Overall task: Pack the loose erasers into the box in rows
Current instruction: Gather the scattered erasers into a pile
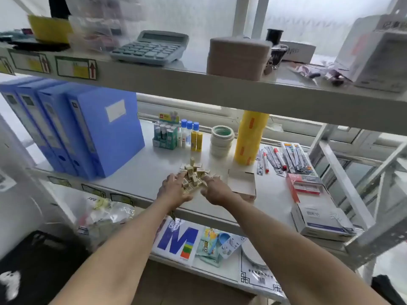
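— Writing first: what can you read from there?

— Little, from my remote seat. A big blue "M" [176, 239] shows on a white pack on the shelf below. The white carton [320, 217] at the right end of the middle shelf [141, 170] carries print too small for me to read. Red arrow labels [76, 68] sit on the upper shelf's front edge.

— And the erasers?

— Loose erasers [195, 173], cream-coloured, are heaped near the front edge of the middle shelf, some stacked on others. The box [242, 182] lies just beside the heap on its right, open, also near the front edge.

— Fingers?

— I see my left hand [174, 190] with fingers spread and fairly straight, tips touching the heap's left side. My right hand [214, 191] has fingers loosely bent against the heap's right side; whether they pinch an eraser, I cannot tell.
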A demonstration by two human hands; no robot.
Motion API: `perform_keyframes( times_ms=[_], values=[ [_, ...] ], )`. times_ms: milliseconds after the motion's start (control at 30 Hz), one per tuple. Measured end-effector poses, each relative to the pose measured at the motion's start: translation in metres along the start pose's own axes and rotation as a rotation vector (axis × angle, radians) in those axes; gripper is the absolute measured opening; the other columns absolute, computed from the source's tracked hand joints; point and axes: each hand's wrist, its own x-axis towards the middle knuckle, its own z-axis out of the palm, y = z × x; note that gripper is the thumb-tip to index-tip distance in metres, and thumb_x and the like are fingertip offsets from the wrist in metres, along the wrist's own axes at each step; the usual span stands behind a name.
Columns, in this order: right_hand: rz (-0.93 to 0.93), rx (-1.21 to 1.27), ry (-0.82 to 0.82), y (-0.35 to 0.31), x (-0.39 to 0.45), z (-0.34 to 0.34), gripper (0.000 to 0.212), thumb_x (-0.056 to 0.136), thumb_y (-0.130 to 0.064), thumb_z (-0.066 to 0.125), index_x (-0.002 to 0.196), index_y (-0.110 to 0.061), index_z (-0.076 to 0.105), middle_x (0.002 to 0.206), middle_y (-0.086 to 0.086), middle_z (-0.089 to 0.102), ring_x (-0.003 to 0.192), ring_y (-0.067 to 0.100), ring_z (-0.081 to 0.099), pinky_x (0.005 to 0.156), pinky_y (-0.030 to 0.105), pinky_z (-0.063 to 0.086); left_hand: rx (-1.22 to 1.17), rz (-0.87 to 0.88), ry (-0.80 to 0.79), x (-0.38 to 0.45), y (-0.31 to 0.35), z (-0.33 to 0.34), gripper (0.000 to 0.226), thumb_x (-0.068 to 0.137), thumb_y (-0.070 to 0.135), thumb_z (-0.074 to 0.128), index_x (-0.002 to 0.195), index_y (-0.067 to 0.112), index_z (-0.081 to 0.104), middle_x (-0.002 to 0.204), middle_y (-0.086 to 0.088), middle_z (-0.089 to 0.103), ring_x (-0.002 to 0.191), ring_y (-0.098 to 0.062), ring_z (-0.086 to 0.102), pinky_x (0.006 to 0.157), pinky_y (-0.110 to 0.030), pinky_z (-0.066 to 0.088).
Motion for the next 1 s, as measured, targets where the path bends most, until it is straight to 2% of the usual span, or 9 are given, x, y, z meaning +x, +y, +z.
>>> perform_keyframes(
  times_ms=[167, 367, 600, 700, 833, 900, 1000],
  values=[
    [-0.093, -0.046, 0.030, -0.004, 0.026, 0.012, 0.056, 0.093, -0.018, 0.053, 0.146, -0.023, 0.034, 0.142, 0.014, 0.043, 0.125, 0.032, 0.048, 0.104, 0.041, 0.041, 0.019, -0.099, -0.006, 0.017, -0.016, 0.012, 0.097, 0.079, 0.063, 0.065, 0.154, 0.034, 0.010, 0.157, -0.021, 0.015, 0.143, -0.039, 0.024, 0.114, -0.046, 0.028],
    [-0.137, -0.136, 0.026, -0.005, 0.049, 0.020, 0.057, 0.093, -0.018, 0.053, 0.147, -0.024, 0.032, 0.142, 0.009, 0.043, 0.125, 0.030, 0.049, 0.100, 0.043, 0.043, 0.012, 0.072, -0.024, 0.030, -0.038, 0.021, 0.093, 0.080, 0.057, 0.067, 0.154, 0.037, 0.014, 0.158, -0.012, 0.022, 0.143, -0.033, 0.025, 0.113, -0.046, 0.028],
    [-0.147, -0.147, 0.046, -0.001, 0.062, 0.028, 0.056, 0.091, -0.010, 0.054, 0.143, -0.023, 0.040, 0.131, 0.008, 0.045, 0.115, 0.030, 0.054, 0.095, 0.040, 0.047, 0.102, 0.204, 0.133, 0.038, -0.046, 0.027, 0.071, 0.085, 0.062, 0.058, 0.147, 0.037, 0.036, 0.141, -0.009, 0.041, 0.126, -0.025, 0.041, 0.102, -0.037, 0.035],
    [-0.139, -0.128, 0.058, -0.002, 0.065, 0.030, 0.053, 0.090, -0.011, 0.057, 0.140, -0.024, 0.044, 0.129, 0.009, 0.046, 0.114, 0.030, 0.054, 0.094, 0.040, 0.045, 0.059, 0.236, 0.161, 0.042, -0.050, 0.024, 0.062, 0.084, 0.059, 0.062, 0.138, 0.030, 0.050, 0.135, -0.009, 0.046, 0.122, -0.024, 0.045, 0.098, -0.034, 0.039],
    [-0.148, -0.082, 0.078, 0.002, 0.068, 0.032, 0.048, 0.087, -0.011, 0.061, 0.132, -0.022, 0.050, 0.129, 0.010, 0.048, 0.112, 0.029, 0.055, 0.092, 0.036, 0.043, 0.010, 0.263, 0.190, 0.045, -0.054, 0.025, 0.055, 0.080, 0.051, 0.071, 0.126, 0.023, 0.059, 0.128, -0.010, 0.049, 0.117, -0.025, 0.048, 0.095, -0.035, 0.045],
    [-0.146, -0.078, 0.076, 0.002, 0.070, 0.032, 0.045, 0.087, -0.011, 0.061, 0.129, -0.022, 0.051, 0.127, 0.009, 0.050, 0.110, 0.029, 0.055, 0.090, 0.035, 0.043, 0.043, 0.261, 0.209, 0.045, -0.052, 0.027, 0.059, 0.079, 0.053, 0.071, 0.128, 0.023, 0.056, 0.128, -0.011, 0.048, 0.116, -0.026, 0.047, 0.095, -0.035, 0.043],
    [-0.138, -0.070, 0.077, 0.001, 0.073, 0.031, 0.043, 0.087, -0.011, 0.063, 0.128, -0.023, 0.051, 0.126, 0.008, 0.049, 0.110, 0.028, 0.055, 0.090, 0.034, 0.043, 0.185, 0.251, 0.188, 0.048, -0.048, 0.031, 0.073, 0.079, 0.058, 0.066, 0.140, 0.026, 0.043, 0.139, -0.011, 0.042, 0.122, -0.027, 0.042, 0.100, -0.037, 0.036]
  ],
)
